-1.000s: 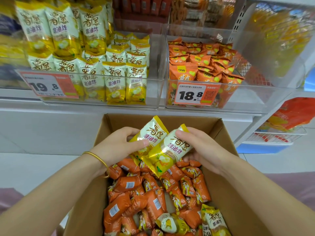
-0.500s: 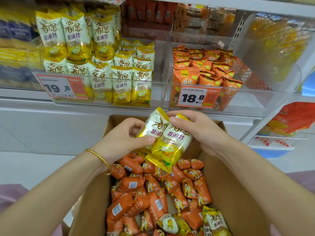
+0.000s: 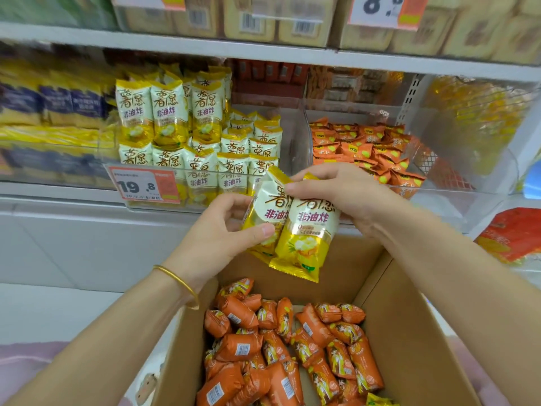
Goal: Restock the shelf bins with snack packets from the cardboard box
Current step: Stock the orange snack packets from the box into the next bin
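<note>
Yellow-and-white foil fills the middle of the view: two snack packets held side by side above the far end of the box (image 3: 409, 332), just in front of the shelf bins. The left hand (image 3: 222, 230) grips the left packet (image 3: 263, 215), with the thumb pressed across its lower front and the fingers curled behind it. A gold bangle (image 3: 178, 282) circles that wrist. The right hand (image 3: 336, 194) reaches over from the right and holds the right packet (image 3: 304, 241). Its fingers curl over the top edges of the pair, and one fingertip rests on the top of the left packet as well. The right packet overlaps the left one and hangs lower, its crimped bottom edge over the box's far wall. Both packets are roughly upright. Orange packets (image 3: 263, 347) lie in a loose heap inside the box, and the corner of one yellow packet (image 3: 377, 401) shows at the bottom edge. Behind the hands, a clear bin (image 3: 288, 142) holds rows of the same yellow packets standing upright, stacked higher on its left side. A price tag (image 3: 143, 186) reading 19.8 is fixed to its front. Just to its right, a second clear bin (image 3: 445, 197) holds orange packets. The shelf above carries beige cartons (image 3: 278, 19), too blurred to read.
</note>
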Demonstrator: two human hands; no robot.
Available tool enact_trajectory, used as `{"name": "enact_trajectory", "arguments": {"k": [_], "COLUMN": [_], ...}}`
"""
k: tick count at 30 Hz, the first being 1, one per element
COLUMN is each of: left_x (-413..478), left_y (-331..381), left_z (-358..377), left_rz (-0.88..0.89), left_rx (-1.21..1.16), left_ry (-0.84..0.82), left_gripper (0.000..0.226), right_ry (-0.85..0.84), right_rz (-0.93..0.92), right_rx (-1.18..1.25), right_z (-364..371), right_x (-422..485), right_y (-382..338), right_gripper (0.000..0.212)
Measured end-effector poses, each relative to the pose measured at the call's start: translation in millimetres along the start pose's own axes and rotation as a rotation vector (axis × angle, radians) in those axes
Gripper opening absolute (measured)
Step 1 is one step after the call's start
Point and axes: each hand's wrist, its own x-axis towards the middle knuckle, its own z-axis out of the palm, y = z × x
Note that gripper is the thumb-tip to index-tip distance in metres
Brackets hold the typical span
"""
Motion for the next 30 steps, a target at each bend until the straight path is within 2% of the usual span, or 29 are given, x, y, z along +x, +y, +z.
{"name": "enact_trajectory", "arguments": {"k": [4,7,11,14,17,20,22,23,26,28,30], "left_x": [19,39,63,76,86,91,92,93,94,95,98], "left_y": [20,33,38,34,21,3,-4,-6,-5,-5,-5], "left_z": [-16,-33,-54,-70,-85,-92,-93,-93,-93,-92,-90], "left_rz": [0.090,0.158,0.251,0.266,0.312,0.274,0.288,0.306,0.329,0.341,0.347], "left_rx": [0.008,0.056,0.160,0.339,0.608,0.725,0.794,0.825,0.858,0.894,0.936], "left_ry": [0.067,0.141,0.247,0.416,0.549,0.530,0.498,0.485,0.448,0.429,0.412], "left_gripper": [0.050,0.044,0.056,0.060,0.048,0.041,0.039,0.039,0.038,0.038,0.041], "right_ry": [0.108,0.142,0.171,0.263,0.386,0.440,0.416,0.392,0.289,0.239,0.256], "right_rz": [-0.131,-0.194,-0.262,-0.285,-0.296,-0.273,-0.226,-0.199,-0.115,-0.122,-0.173], "right_rx": [-0.083,-0.054,-0.048,-0.119,-0.278,-0.448,-0.545,-0.576,-0.586,-0.590,-0.550], "right_z": [10,18,33,43,57,71,77,80,84,80,73], "right_x": [19,42,76,108,140,163,179,187,201,198,193], "right_y": [-38,-61,-86,-98,-101,-104,-108,-109,-113,-113,-108], "right_gripper": [0.011,0.014,0.017,0.019,0.021,0.017,0.006,0.008,0.029,0.041,0.052]}}
